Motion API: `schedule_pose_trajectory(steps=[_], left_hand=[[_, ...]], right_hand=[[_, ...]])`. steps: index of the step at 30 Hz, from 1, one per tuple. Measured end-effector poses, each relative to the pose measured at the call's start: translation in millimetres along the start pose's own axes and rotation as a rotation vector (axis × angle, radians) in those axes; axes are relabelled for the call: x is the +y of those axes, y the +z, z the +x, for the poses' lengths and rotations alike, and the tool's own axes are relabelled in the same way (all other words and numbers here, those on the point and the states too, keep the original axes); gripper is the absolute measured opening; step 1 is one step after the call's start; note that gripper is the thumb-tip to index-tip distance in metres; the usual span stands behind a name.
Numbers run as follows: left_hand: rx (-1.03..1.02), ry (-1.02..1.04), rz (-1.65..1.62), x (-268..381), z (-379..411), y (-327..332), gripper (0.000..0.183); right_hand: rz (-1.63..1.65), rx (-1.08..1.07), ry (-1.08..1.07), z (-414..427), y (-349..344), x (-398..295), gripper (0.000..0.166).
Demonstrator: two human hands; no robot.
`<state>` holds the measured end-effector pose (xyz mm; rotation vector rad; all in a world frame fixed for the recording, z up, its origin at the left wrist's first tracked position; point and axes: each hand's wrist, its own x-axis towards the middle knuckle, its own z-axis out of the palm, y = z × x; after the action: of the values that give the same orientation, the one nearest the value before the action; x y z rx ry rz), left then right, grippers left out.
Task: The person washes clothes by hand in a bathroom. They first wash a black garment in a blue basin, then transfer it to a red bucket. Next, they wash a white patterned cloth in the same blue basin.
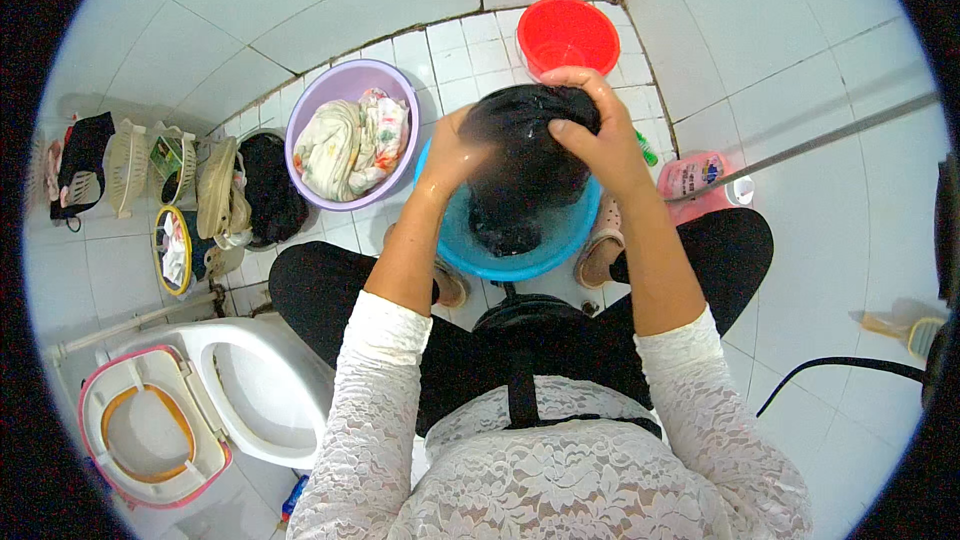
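Wet black cloth (525, 157) hangs bunched between my two hands, over a blue plastic basin (499, 262) on the floor. Its lower end hangs down into the basin. My left hand (461, 146) grips the cloth's left side, its fingers partly hidden by the fabric and blurred. Around the upper right part of the cloth my right hand (596, 116) is closed, thumb in front and fingers over the top edge. Both hands look wet.
A purple basin (292, 172) with wet patterned cloth stands left. Beyond is a red bucket (568, 34). A pink detergent bottle (690, 184) stands right, by the wall. Baskets, a yellow-rimmed bin (187, 251) and a toilet (255, 390) are at left.
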<state>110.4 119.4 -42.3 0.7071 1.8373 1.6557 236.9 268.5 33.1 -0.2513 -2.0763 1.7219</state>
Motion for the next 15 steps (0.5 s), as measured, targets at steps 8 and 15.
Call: schedule_pose_trajectory(steps=[8,15], left_hand=[[-0.011,0.191,0.319,88.6,-8.5,15.0,0.018],[-0.302,0.164,0.673,88.2,4.2,9.5,0.030]], right_hand=[[-0.431,-0.229,-0.188,-18.0,-23.1,-51.7,0.093],[-0.396,-0.216,0.074,-10.5,-2.8,7.8,0.086]])
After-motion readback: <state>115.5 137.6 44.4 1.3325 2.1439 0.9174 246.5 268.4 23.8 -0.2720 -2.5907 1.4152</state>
